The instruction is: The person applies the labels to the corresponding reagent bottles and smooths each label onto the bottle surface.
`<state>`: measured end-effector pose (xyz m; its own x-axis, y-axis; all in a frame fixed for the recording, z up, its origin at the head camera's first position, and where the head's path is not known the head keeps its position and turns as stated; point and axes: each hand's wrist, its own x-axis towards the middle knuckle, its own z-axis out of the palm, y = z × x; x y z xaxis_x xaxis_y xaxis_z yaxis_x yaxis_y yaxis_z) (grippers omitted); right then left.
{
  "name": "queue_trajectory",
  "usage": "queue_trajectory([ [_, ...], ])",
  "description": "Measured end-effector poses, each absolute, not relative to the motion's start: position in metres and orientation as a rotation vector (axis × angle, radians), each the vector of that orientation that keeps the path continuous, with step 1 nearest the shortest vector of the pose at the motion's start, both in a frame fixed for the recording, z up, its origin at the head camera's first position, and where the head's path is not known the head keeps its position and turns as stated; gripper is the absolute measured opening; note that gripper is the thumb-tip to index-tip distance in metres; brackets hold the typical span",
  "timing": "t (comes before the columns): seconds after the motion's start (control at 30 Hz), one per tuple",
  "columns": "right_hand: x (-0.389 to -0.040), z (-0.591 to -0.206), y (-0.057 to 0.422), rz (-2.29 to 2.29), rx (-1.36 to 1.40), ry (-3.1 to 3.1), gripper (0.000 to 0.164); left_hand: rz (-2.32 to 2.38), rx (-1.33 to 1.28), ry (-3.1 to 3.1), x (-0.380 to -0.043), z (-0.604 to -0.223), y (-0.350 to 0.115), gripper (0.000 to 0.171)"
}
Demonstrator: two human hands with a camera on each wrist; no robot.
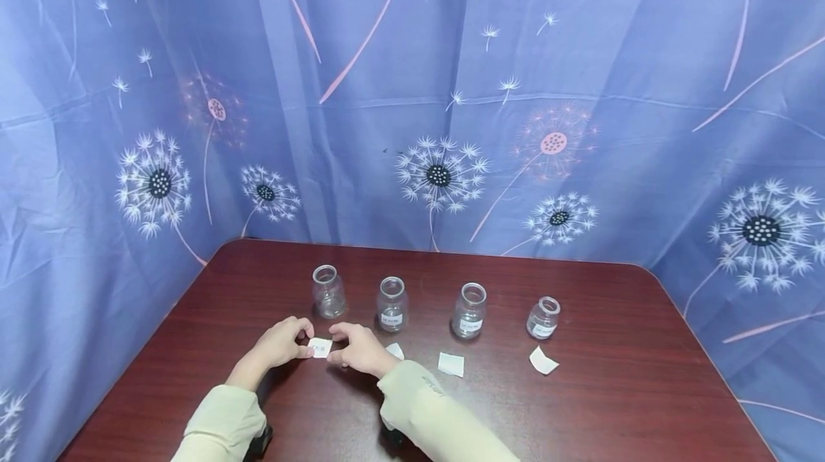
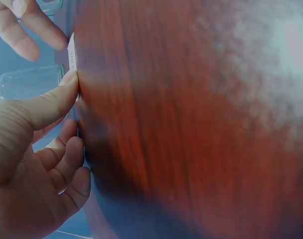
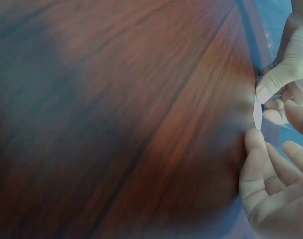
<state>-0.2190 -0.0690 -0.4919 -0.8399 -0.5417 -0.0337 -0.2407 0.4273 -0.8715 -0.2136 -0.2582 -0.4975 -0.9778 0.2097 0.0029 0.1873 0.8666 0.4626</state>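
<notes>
A small white paper label [image 1: 320,347] with dark print lies between both hands, low over the table. My left hand [image 1: 281,344] pinches its left edge, the thumb showing on the paper in the left wrist view. My right hand [image 1: 362,349] is at the opposite edge. Its thumb tip [image 3: 254,135] meets the label's end, while the index finger [image 3: 296,117] stands apart from the thumb. Just behind the hands is an upright, lidless glass jar [image 1: 329,302] with no label showing on its front.
To the right stand three more lidless jars with printed labels: one [image 1: 392,304], a second [image 1: 470,310], and a smaller third [image 1: 543,319]. White slips lie before them: one [image 1: 394,352] partly behind the right hand, another [image 1: 451,364], and a curled one [image 1: 543,360]. A blue curtain [image 1: 361,183] surrounds the brown table [image 1: 580,412].
</notes>
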Motion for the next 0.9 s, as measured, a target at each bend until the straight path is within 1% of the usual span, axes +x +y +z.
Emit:
queue_trajectory([
  [0.07, -0.218, -0.494, -0.072, -1.432, -0.635, 2.312, 0.046, 0.762, 0.403, 3.015, -0.216, -0.504, -0.263, 0.028],
  [0.17, -0.218, -0.496, -0.075, -1.473, -0.605, 2.269, 0.047, 0.783, 0.454, 3.027, -0.216, -0.505, -0.263, 0.029],
  [0.27, -0.219, -0.497, -0.076, -1.486, -0.593, 2.255, 0.047, 0.799, 0.41, 3.015, -0.215, -0.503, -0.26, 0.026],
  [0.3, -0.219, -0.498, -0.076, -1.486, -0.595, 2.255, 0.047, 0.785, 0.344, 2.996, -0.213, -0.498, -0.256, 0.026],
  [0.43, -0.22, -0.5, -0.075, -1.474, -0.608, 2.259, 0.046, 0.724, 0.256, 2.997, -0.212, -0.495, -0.25, 0.027],
  [0.7, -0.217, -0.498, -0.075, -1.469, -0.606, 2.255, 0.045, 0.692, 0.247, 2.992, -0.214, -0.496, -0.25, 0.023],
  [0.9, -0.215, -0.497, -0.074, -1.425, -0.635, 2.345, 0.046, 0.74, 0.228, 2.976, -0.211, -0.494, -0.247, 0.024],
])
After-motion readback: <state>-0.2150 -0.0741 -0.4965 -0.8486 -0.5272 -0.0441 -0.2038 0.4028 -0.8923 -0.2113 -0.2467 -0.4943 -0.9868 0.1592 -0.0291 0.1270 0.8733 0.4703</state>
